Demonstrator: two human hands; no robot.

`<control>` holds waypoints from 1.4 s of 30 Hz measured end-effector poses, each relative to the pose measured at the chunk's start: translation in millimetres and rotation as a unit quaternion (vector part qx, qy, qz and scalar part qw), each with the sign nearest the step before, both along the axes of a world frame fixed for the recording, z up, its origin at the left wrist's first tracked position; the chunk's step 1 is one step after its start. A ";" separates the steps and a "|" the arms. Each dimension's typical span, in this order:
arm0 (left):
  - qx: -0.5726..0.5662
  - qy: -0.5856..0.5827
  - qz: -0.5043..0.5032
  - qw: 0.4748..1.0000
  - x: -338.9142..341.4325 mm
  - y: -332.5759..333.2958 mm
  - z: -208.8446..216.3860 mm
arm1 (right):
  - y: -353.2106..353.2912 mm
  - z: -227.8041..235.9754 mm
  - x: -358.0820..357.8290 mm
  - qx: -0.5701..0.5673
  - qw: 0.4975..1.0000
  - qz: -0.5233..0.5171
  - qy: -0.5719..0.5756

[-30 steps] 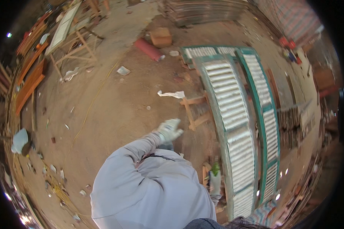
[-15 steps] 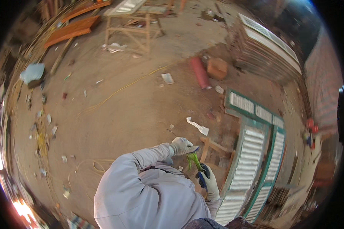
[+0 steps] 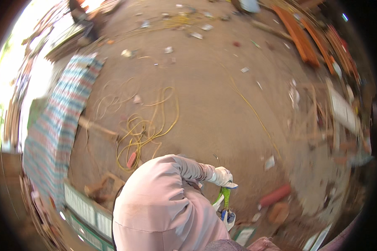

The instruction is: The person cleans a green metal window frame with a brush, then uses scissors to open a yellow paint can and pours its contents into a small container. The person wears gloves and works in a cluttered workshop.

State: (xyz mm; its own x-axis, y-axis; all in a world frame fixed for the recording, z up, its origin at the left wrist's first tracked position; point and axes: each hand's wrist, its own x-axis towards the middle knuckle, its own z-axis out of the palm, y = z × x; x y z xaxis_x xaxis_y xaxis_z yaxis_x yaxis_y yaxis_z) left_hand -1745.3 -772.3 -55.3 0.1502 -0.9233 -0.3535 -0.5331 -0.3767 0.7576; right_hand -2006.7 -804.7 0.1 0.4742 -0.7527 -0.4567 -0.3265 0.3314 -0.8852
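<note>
Just below the left hand [image 3: 223,178] and running down into the right hand [image 3: 228,219] lies a bright green piece [image 3: 225,196], too blurred to name more closely. The right hand, gloved in white and blue, appears curled around its lower end. The left hand's gloved fingers meet its upper end; whether they pinch it or merely touch it I cannot tell. Two-handed handling of this piece looks like the step in hand, and going on with it seems to call for a firm hold below and freedom for the upper fingers.

Against the green piece's left side is the pale jacket [image 3: 155,213], so room there is tight. Near it on the right lie a red roll [image 3: 275,195] and, just beside that, a brown box [image 3: 278,212], while the edge of a green-framed panel [image 3: 244,236] shows close below. Well to its left, loops of yellow cable [image 3: 130,155] could snag a foot. The widest room seems to lie beyond the piece, up the brown floor [image 3: 201,113], between those loops and a straighter yellow line [image 3: 253,111].
</note>
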 end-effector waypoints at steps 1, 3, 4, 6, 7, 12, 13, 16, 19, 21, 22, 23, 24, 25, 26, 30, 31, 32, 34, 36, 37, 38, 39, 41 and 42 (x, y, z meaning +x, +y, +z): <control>0.007 0.005 0.027 1.000 1.5 1.6 5.5 | -17.8 5.6 5.1 0.007 0.999 0.027 0.015; 0.007 -0.008 0.105 0.994 12.1 12.2 16.0 | -42.7 12.7 31.0 0.036 0.997 0.069 -0.016; 0.003 -0.012 0.142 0.990 18.7 18.2 20.0 | -53.6 15.5 44.5 0.056 0.994 0.089 -0.008; -0.002 -0.015 0.217 0.976 37.8 26.7 28.2 | -72.4 21.0 79.3 0.085 0.987 0.133 -0.007; 0.004 -0.013 0.250 0.968 42.9 33.7 30.3 | -77.5 21.4 94.6 0.065 0.985 0.159 -0.005; 0.001 0.011 0.397 0.918 77.0 75.1 38.3 | -78.9 36.1 183.0 0.010 0.966 0.258 0.009; -0.005 0.012 0.422 0.906 83.1 84.0 40.1 | -77.0 41.6 201.4 -0.005 0.959 0.282 -0.010; 0.003 0.070 0.481 0.874 116.5 109.4 47.1 | -62.5 54.2 262.1 -0.034 0.942 0.333 -0.025; -0.018 0.084 0.530 0.843 161.5 144.7 56.1 | -40.4 62.8 330.3 -0.055 0.921 0.384 -0.035; -0.027 0.090 0.557 0.825 193.0 170.4 56.7 | -22.2 65.3 374.7 -0.052 0.906 0.417 -0.054; -0.032 0.077 0.582 0.809 208.0 181.1 53.4 | -12.4 64.8 396.1 -0.050 0.900 0.428 -0.069; -0.051 0.086 0.602 0.792 221.4 192.6 45.6 | -4.5 65.4 417.2 -0.043 0.891 0.444 -0.089; -0.085 0.073 0.618 0.778 235.0 203.3 33.9 | 5.2 63.0 438.0 -0.066 0.878 0.462 -0.108; -0.135 0.044 0.631 0.762 247.8 211.6 19.5 | 7.2 66.3 456.8 0.023 0.889 0.442 -0.117; -0.202 0.221 0.728 0.616 265.2 221.9 3.1 | 7.3 69.7 478.8 0.120 0.890 0.420 -0.129; -0.214 0.372 0.854 0.292 318.7 250.7 -48.2 | 0.2 74.7 563.5 0.176 0.915 0.352 -0.084; -0.181 0.293 0.850 0.398 332.6 242.2 -52.2 | -5.3 72.2 582.4 0.113 0.923 0.366 -0.035; -0.134 0.220 0.834 0.489 344.4 227.2 -52.6 | -13.6 67.5 600.0 0.050 0.919 0.391 0.005; 0.003 0.027 0.737 0.675 373.5 198.4 -44.8 | -36.1 49.5 638.3 -0.003 0.901 0.424 0.094; 0.072 0.034 0.585 0.807 423.5 171.4 -36.4 | -66.3 20.0 674.2 -0.050 0.866 0.469 0.163; 0.095 0.029 0.503 0.859 450.1 159.1 -32.8 | -84.0 2.8 691.9 -0.068 0.843 0.500 0.185; 0.068 -0.042 0.472 0.878 470.4 150.3 -29.6 | -97.7 -19.2 707.7 -0.122 0.830 0.517 0.171; 0.038 -0.115 0.440 0.890 489.2 140.1 -25.9 | -113.5 -39.8 724.8 -0.205 0.801 0.549 0.124; 0.018 -0.164 0.417 0.894 524.6 121.9 -18.5 | -142.4 -76.4 750.2 -0.356 0.743 0.555 0.113; 0.027 -0.145 0.429 0.891 548.1 117.1 -15.8 | -156.5 -89.5 761.9 -0.400 0.711 0.557 0.156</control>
State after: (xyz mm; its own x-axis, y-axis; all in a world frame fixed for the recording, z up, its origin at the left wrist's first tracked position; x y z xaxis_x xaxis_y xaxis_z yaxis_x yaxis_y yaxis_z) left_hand -1197.2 -655.3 -71.0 0.8854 -0.4070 -0.2245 -0.2018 -0.7718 0.6030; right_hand -1244.8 -961.2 -89.4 0.9493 -0.0668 -0.3071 -0.2127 -0.8558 -0.4715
